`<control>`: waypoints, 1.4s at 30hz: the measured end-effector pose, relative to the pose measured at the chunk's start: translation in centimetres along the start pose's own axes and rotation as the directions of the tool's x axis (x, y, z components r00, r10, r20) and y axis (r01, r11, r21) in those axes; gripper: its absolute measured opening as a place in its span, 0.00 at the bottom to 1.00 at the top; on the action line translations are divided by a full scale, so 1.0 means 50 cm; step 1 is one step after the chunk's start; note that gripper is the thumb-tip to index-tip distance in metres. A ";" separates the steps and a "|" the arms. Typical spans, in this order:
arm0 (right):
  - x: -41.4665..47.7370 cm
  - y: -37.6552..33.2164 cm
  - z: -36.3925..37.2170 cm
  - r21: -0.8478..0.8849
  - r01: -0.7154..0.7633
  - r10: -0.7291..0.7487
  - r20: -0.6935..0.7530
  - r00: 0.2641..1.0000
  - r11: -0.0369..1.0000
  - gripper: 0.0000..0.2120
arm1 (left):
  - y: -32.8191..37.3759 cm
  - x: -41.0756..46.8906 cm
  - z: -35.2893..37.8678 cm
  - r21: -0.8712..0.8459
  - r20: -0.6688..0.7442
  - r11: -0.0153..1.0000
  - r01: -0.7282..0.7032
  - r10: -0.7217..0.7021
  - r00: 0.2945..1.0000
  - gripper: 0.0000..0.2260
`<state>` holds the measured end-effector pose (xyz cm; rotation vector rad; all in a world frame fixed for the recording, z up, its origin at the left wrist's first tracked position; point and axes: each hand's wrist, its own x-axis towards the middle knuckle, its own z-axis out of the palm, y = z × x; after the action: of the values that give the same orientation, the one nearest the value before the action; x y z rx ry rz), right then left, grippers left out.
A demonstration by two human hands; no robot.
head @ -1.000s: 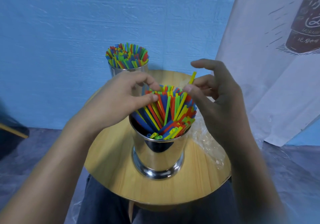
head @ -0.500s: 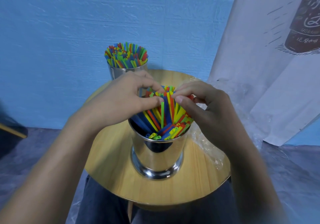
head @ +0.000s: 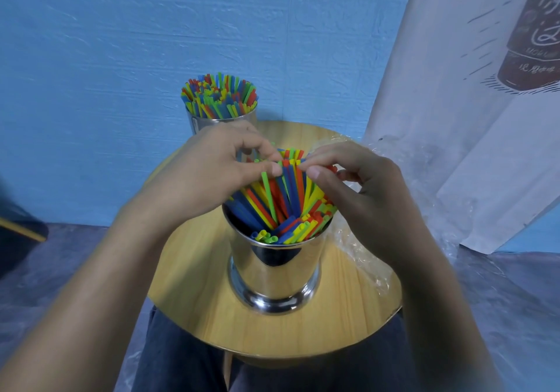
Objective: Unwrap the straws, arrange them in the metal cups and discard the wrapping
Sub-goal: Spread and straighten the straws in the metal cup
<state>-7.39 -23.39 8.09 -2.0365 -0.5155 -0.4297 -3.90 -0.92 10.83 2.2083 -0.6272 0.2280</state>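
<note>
- Left hand (head: pixel 209 170) and right hand (head: pixel 360 185): both pinched the tops of the coloured plastic straws (head: pixel 281 200) in the near shiny metal cup (head: pixel 274 273).
- Far metal cup (head: pixel 200 123): full of straws, on the round wooden counter (head: pixel 197 297).
- Clear crinkled plastic wrapping (head: pixel 360 249): beside the near cup, on the right.

Blue wall (head: pixel 121 43), round wooden table (head: pixel 194 300)

Near metal cup (head: pixel 274 267) upright, coloured straws (head: pixel 285 200) leaning, far cup (head: pixel 221 120) seemingly full
</note>
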 end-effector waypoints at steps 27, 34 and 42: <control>0.000 -0.014 -0.001 -0.014 -0.049 0.050 0.026 0.998 0.999 0.09 | 0.000 -0.006 -0.028 -0.673 -0.559 0.722 -0.163 -0.351 0.751 0.05; 0.001 -0.023 -0.003 -0.019 0.002 -0.002 0.001 1.000 1.000 0.09 | -0.011 -0.011 -0.017 -0.792 -0.472 0.600 -0.114 -0.483 0.738 0.02; -0.001 -0.036 -0.019 0.449 0.042 0.080 -0.249 0.965 0.892 0.04 | -0.039 -0.028 -0.009 -0.606 -0.448 0.792 0.072 -0.414 0.792 0.03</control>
<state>-8.44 -23.41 9.83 -1.5063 -0.3886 -0.5060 -4.10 1.00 9.34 1.5030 -0.0300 0.4664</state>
